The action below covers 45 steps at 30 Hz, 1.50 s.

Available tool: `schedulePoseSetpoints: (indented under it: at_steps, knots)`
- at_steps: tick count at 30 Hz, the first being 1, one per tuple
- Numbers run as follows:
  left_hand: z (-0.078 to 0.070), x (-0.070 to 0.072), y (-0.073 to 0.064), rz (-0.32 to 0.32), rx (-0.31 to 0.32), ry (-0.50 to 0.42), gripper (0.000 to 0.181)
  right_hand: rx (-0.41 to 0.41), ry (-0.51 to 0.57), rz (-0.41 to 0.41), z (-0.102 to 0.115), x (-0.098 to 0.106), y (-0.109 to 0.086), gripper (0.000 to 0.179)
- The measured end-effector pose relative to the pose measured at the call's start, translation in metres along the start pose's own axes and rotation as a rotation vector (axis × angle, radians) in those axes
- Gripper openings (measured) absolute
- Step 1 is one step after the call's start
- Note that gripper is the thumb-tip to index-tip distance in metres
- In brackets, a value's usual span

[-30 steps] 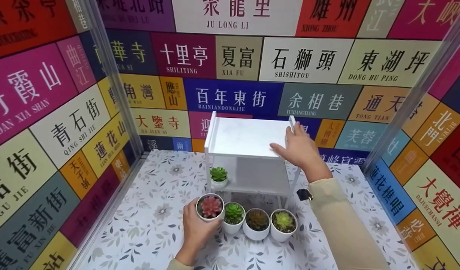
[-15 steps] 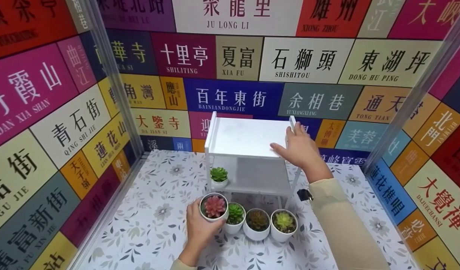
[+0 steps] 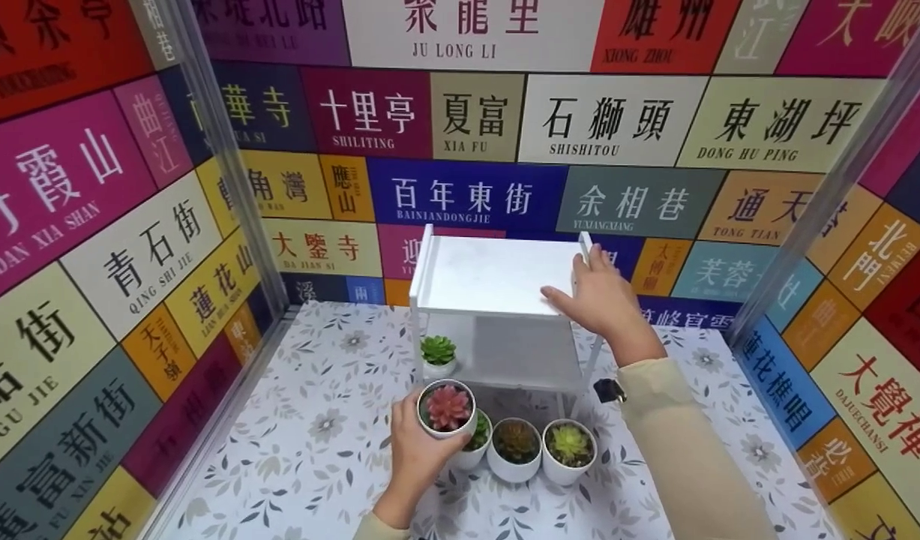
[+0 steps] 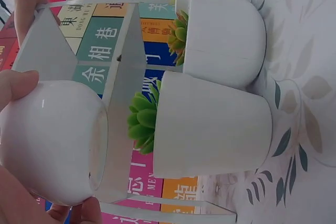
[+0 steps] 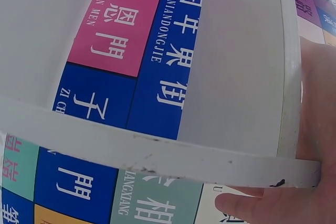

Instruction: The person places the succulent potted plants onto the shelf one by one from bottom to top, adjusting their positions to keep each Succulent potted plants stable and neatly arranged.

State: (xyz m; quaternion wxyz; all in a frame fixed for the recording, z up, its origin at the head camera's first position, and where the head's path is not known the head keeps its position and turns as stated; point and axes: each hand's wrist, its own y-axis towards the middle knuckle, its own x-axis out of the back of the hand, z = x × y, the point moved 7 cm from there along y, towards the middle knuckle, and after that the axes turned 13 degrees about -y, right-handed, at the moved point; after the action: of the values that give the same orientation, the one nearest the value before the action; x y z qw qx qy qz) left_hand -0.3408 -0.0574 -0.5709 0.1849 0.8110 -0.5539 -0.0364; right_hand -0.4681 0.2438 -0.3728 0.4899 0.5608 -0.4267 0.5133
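My left hand (image 3: 422,457) grips the white round pot of a pink-red succulent (image 3: 448,407), raised in front of the small white shelf (image 3: 497,274). In the left wrist view, fingers and thumb wrap the held pot (image 4: 52,140); its plant is hidden there. Behind it, a green succulent in a white pot (image 4: 212,127) is partly covered in the head view. My right hand (image 3: 606,296) rests on the shelf's upper right side, thumb spread over the top board and fingers extended along the side rail. In the right wrist view, that hand (image 5: 315,129) lies against the shelf's frame (image 5: 252,169).
A small green potted succulent (image 3: 438,354) stands at the left of the lower shelf. On the flowered tablecloth (image 3: 280,450), a brownish succulent (image 3: 515,448) and a yellow-green one (image 3: 568,451) stand in a row before the shelf. Walls with colourful signs (image 3: 467,195) enclose the table.
My left hand has moved right and slightly up with the pink-red succulent, which now overlaps the green one in the row. The right hand and the shelf stay put.
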Motion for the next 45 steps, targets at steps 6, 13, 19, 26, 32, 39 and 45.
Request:
schedulePoseSetpoints:
  at_steps: [6,13,19,26,32,39,45]
  knots:
    - [-0.004,-0.001,-0.001,-0.004,0.005,0.02,0.098,-0.007,0.007,0.006,0.001,-0.001,-0.001,0.109]
    - [-0.013,-0.008,-0.002,-0.001,-0.002,0.034,0.095,-0.006,0.019,0.004,0.0,-0.001,0.0,0.11]
    - [-0.017,-0.011,-0.001,-0.005,0.003,0.044,0.095,-0.008,0.017,0.006,0.0,-0.001,-0.001,0.11]
    - [-0.021,-0.014,0.001,0.008,0.007,0.051,0.096,0.0,0.014,0.003,0.001,0.0,-0.001,0.11]
    - [-0.027,-0.022,0.0,0.027,-0.004,0.036,0.097,0.001,0.004,-0.004,0.0,0.001,0.0,0.108]
    - [-0.037,-0.031,0.002,0.042,-0.029,0.011,0.097,0.004,-0.004,-0.027,0.0,0.0,0.002,0.109]
    - [-0.042,-0.035,0.003,0.014,-0.059,0.013,0.095,0.001,-0.002,-0.021,0.0,0.0,0.001,0.111]
